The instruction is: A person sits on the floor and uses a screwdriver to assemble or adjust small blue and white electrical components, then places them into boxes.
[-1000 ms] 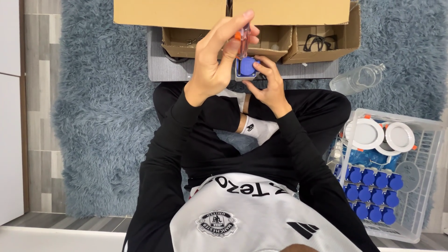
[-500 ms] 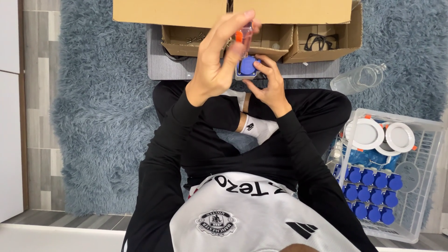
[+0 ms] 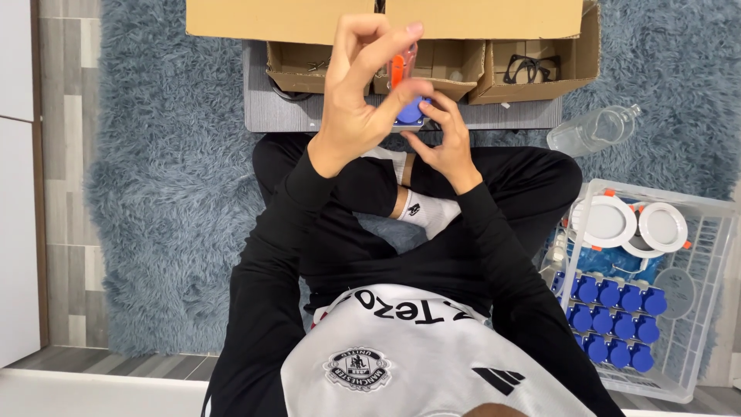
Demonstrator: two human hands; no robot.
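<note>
Seated cross-legged on a shaggy grey-blue rug [image 3: 154,193], black sleeves, head view looking straight down. Left hand [image 3: 359,93] raised above the lap, wrist bent, fingers pinched around a slim orange-handled tool [image 3: 397,71], held roughly upright with its lower end meeting the blue part below; tip hidden by the fingers. Right hand [image 3: 440,143] lower, just beside the left, fingers curled and gripping a small round blue plastic part [image 3: 411,110], smooth and matte, held over the near edge of a low grey board [image 3: 494,116]. Behind the board, open brown cardboard boxes [image 3: 532,69], corrugated, flaps up, divided into compartments; one compartment holds a dark looped item, too small to tell. To the person's right a clear plastic bottle [image 3: 590,131] lies on its side on the rug. Nearer, a white wire-sided plastic basket [image 3: 706,309] holds rows of matching blue parts [image 3: 614,316], packed close together, and two round white discs with orange clips [image 3: 637,224], glossy, lying flat and touching each other.
</note>
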